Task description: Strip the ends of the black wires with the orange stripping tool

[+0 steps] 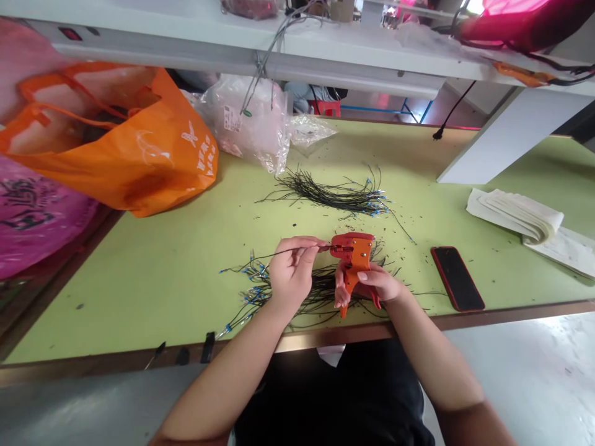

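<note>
Left grip point(292, 267) pinched on black wire point(267, 254), fed to orange wire stripper point(361, 253) above tabletop point(139, 285); right grip point(380, 282) wraps handles point(375, 299). Wire likely light, flexible, best pinched near tool; stripper likely rigid, best held by handles.

Black clothing point(334, 396), bare forearms point(251, 353), bare left hand point(292, 272), bare right hand point(382, 284)
</note>
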`<state>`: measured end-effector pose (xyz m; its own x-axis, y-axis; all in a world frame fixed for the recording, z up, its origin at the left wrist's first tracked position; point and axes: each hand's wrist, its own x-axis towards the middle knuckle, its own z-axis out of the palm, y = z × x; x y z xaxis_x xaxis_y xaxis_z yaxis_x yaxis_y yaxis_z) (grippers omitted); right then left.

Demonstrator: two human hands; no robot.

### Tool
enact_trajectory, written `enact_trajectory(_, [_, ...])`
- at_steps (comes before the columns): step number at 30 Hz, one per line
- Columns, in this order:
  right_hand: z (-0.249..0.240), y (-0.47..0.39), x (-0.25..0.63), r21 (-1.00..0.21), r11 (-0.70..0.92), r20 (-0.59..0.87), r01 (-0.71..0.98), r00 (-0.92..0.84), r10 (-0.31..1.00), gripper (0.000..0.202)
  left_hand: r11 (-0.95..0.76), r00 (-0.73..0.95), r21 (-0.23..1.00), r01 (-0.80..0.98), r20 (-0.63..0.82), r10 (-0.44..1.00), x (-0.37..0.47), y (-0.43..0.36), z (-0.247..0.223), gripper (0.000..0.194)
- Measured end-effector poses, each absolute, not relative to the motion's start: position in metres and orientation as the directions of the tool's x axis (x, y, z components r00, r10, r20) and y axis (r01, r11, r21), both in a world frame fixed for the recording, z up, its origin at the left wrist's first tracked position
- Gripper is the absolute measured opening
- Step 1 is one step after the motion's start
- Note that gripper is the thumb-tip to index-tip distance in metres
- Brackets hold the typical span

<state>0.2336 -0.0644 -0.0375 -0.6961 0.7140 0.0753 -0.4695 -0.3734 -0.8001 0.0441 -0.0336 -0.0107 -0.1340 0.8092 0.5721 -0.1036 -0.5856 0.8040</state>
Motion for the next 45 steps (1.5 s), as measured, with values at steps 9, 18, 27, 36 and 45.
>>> enact_trajectory(9, [-0.0322, -0.0654, 0.2290, -0.783, -0.364, 0.084, -0.504, -0.665, 0.742, 0.037, -0.557, -0.180, 0.821, -0.125, 0.533, 0.827, 0.0445, -0.0336, -0.0100, 0.018])
enact_trajectory(18, [-0.0317, -0.0651, 0.2288, -0.821, -0.334, 0.048, -0.462, -0.640, 0.767, 0.039, -0.507, -0.177, 0.839, -0.197, 0.479, 0.860, 0.0442, -0.0339, -0.0135, 0.020])
enact_trajectory(27, [-0.0340, -0.0638, 0.2293, -0.826, -0.321, 0.065, -0.463, -0.644, 0.762, 0.039, -0.467, -0.185, 0.857, -0.219, 0.433, 0.882, 0.0449, -0.0323, -0.0135, 0.027])
enact_trajectory(36, [-0.0306, -0.0646, 0.2295, -0.829, -0.327, 0.066, -0.454, -0.660, 0.749, 0.042, -0.454, -0.206, 0.861, -0.227, 0.413, 0.887, 0.0440, -0.0314, -0.0165, 0.027])
enact_trajectory(45, [-0.0331, -0.0655, 0.2297, -0.811, -0.355, 0.056, -0.466, -0.665, 0.745, 0.041, -0.475, -0.178, 0.859, -0.192, 0.445, 0.878, 0.0453, -0.0330, -0.0128, 0.026])
